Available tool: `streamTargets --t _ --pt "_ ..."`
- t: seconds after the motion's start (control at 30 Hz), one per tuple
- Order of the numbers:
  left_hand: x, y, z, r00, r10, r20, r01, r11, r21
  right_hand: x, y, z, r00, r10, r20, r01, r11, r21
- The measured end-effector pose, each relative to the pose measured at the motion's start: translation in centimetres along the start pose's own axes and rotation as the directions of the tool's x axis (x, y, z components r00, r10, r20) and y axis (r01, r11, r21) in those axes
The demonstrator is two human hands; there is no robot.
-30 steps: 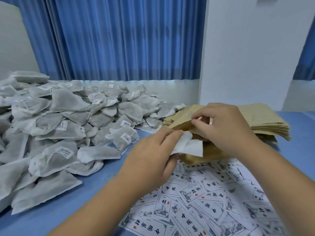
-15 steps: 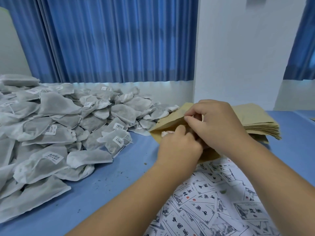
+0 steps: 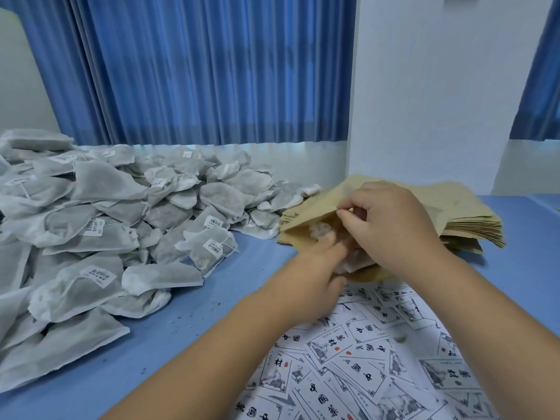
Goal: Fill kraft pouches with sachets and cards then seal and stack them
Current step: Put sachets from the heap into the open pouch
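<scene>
A kraft pouch (image 3: pixel 315 207) lies open on top of a stack of kraft pouches (image 3: pixel 472 219) right of centre. My right hand (image 3: pixel 391 222) pinches the pouch's upper lip and holds the mouth open. My left hand (image 3: pixel 315 268) reaches into that mouth with a white sachet (image 3: pixel 321 230), whose crumpled end shows just inside; the fingertips are blurred. A big heap of grey-white sachets (image 3: pixel 115 225) with barcode labels covers the left of the blue table. Printed cards (image 3: pixel 357 359) with black characters lie spread under my forearms.
The blue table (image 3: pixel 169 334) shows bare between the sachet heap and the cards, with small dark crumbs on it. A blue curtain (image 3: pixel 194 71) and a white wall (image 3: pixel 439 86) stand close behind the table.
My left hand carried the white sachet from in front of the pouch into its mouth. My right hand kept hold of the pouch's lip and lifted it wider.
</scene>
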State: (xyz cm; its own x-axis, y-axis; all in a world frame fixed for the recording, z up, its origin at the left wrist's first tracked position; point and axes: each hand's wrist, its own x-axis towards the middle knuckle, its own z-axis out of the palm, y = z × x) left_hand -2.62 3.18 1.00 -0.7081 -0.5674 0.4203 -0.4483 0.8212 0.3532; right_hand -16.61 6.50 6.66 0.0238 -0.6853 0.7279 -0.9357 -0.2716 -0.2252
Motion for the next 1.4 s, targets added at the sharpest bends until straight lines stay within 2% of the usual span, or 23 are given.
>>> streamTargets --t 0.07,0.17,0.23,0.27,0.3,0.33,0.4,0.43,0.5,0.63,0.77,0.83,0.87,0.93,0.97,1.03,1.1,1.23,1.4 --pt "-1.6 -0.7 -0.9 1.000 0.007 0.019 -0.007 1.000 -0.020 -0.1 0.0 0.2 1.000 0.006 0.006 -0.006 1.000 -0.010" --pt "-4.3 -2.5 -2.9 0.992 -0.129 0.011 0.128 0.990 0.060 -0.3 -0.1 0.5 1.000 0.019 0.005 -0.019 1.000 -0.002" --pt "-5.7 -4.0 -4.7 0.974 -0.222 -0.048 0.227 0.940 0.255 -0.3 -0.1 0.6 1.000 0.025 0.010 -0.025 1.000 0.003" --pt "-6.2 -5.0 -5.6 0.954 -0.289 -0.075 0.295 0.870 0.396 -0.3 -0.1 0.6 0.999 0.029 0.014 -0.029 1.000 0.004" --pt "-6.6 -5.9 -6.4 0.913 -0.396 -0.095 0.382 0.753 0.535 -0.3 -0.1 0.6 0.999 0.033 0.020 -0.033 0.999 0.005" --pt "-7.0 -6.7 -7.2 0.841 -0.529 -0.118 0.475 0.616 0.629 -0.4 -0.1 0.6 0.999 0.036 0.026 -0.036 0.999 0.008" --pt "-7.9 -7.8 -8.3 0.651 -0.746 -0.140 0.623 0.420 0.659 -0.4 -0.2 0.6 0.999 0.037 0.035 -0.037 0.999 0.014" --pt "-8.3 -8.2 -8.4 0.580 -0.805 -0.125 0.663 0.377 0.646 -0.5 -0.2 0.6 0.999 0.039 0.039 -0.039 0.999 0.013" --pt "-8.7 -8.7 -8.4 0.537 -0.836 -0.113 0.666 0.338 0.665 -0.4 -0.2 0.6 0.998 0.042 0.042 -0.043 0.999 0.013" --pt "-8.1 -9.0 -8.3 0.581 -0.780 -0.232 0.689 0.320 0.650 -0.4 -0.1 0.3 0.998 0.043 0.042 -0.044 0.999 0.026" --pt "-7.6 -8.2 -8.1 0.656 -0.685 -0.317 0.709 0.416 0.569 -0.3 0.0 0.0 0.998 0.060 0.030 -0.061 0.997 0.039" --pt "-7.4 -7.2 -8.2 0.740 -0.545 -0.395 0.670 0.543 0.506 -0.2 0.1 -0.1 0.998 0.067 0.021 -0.068 0.996 0.054" --pt "-7.2 -6.6 -8.1 0.789 -0.437 -0.433 0.609 0.653 0.451 -0.2 0.2 -0.2 0.997 0.071 0.016 -0.072 0.996 0.061" --pt "-6.8 -4.9 -7.8 0.875 -0.163 -0.455 0.347 0.868 0.356 -0.2 0.3 -0.2 0.997 0.078 0.007 -0.079 0.994 0.076" --pt "-6.6 -3.9 -7.5 0.902 -0.024 -0.431 0.197 0.911 0.362 -0.2 0.3 -0.2 0.997 0.081 0.004 -0.081 0.993 0.084" --pt "-6.2 -2.4 -6.2 0.904 0.195 -0.382 -0.007 0.897 0.441 -0.1 0.3 -0.2 0.996 0.085 0.000 -0.085 0.991 0.099" --pt "-5.8 -1.3 -4.6 0.864 0.309 -0.397 -0.084 0.868 0.490 -0.1 0.3 -0.2 0.996 0.084 -0.006 -0.083 0.991 0.107" --pt "-4.7 0.2 -2.6 0.794 0.371 -0.482 -0.134 0.879 0.458 0.0 0.1 -0.2 0.997 0.078 -0.009 -0.076 0.989 0.130" --pt "-4.0 1.0 -0.8 0.824 0.401 -0.400 -0.227 0.881 0.416 0.3 -0.8 -0.5 0.996 0.060 -0.062 -0.046 0.978 0.206"
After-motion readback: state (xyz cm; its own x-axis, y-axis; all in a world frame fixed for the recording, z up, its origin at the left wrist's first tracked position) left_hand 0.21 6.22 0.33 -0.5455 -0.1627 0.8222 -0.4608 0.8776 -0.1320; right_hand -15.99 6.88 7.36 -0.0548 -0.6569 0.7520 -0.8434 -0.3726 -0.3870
